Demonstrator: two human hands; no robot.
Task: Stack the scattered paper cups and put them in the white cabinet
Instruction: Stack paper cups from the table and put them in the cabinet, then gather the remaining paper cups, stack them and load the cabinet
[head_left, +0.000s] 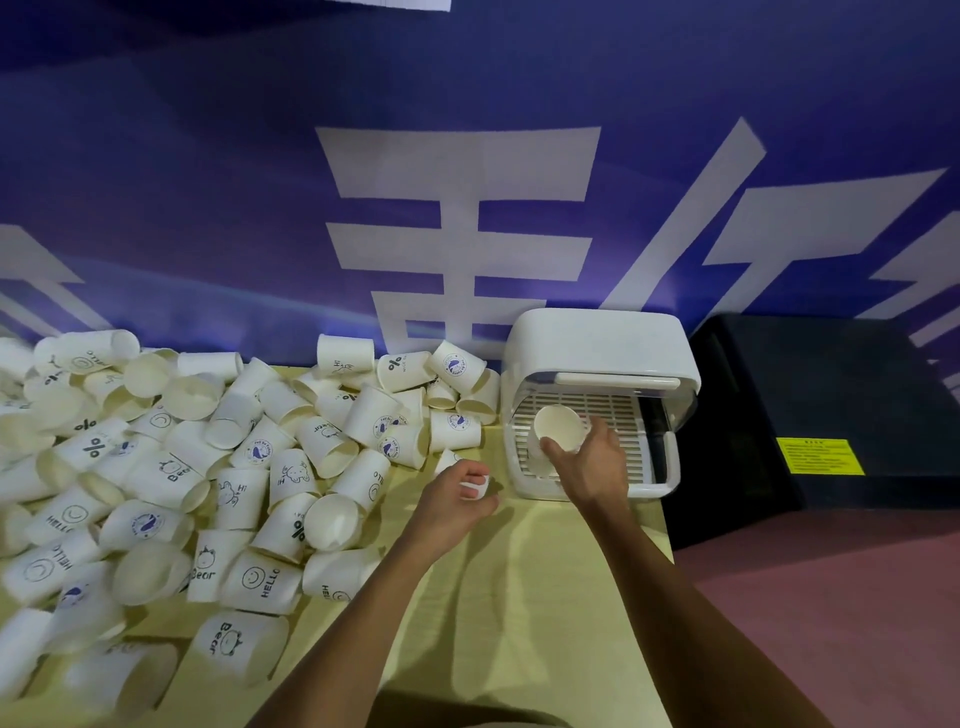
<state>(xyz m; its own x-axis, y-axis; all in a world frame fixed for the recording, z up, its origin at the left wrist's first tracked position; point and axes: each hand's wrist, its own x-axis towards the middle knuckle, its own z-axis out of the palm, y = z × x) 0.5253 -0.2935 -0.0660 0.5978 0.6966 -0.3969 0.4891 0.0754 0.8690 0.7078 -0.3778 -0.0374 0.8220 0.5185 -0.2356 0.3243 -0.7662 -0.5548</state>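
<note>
1. Where the yellow table (545, 597) fills the lower left of the frame, a loose heap of paper cups (171, 467) lies across it. Most are on their sides. Prints read "HELLO", "Bear", "Hi" and a percent mark. The heap runs from the left edge to just beside the cabinet.
2. Left hand (457, 501), lower centre: fingers curled round a near cup (475, 488), of which only a small white part shows. The hand is over the table at the right edge of the heap.
3. Right hand (592, 467), right of centre: thumb and fingers clamped on the side of a held cup (560, 427). Its mouth is turned toward the camera, and it sits at the open front of the cabinet, over the rack.
4. White cabinet (597, 338), right of centre: stands on the table's far right corner against the wall. It has a rounded top and an open front. A slatted rack (623, 410) lies inside.
5. Black box (831, 395), right: beside the table, bearing a yellow label (820, 456) whose text is too small to read.
6. Reddish floor (831, 597), lower right.
7. Blue wall (208, 182), across the upper frame: large white characters.
</note>
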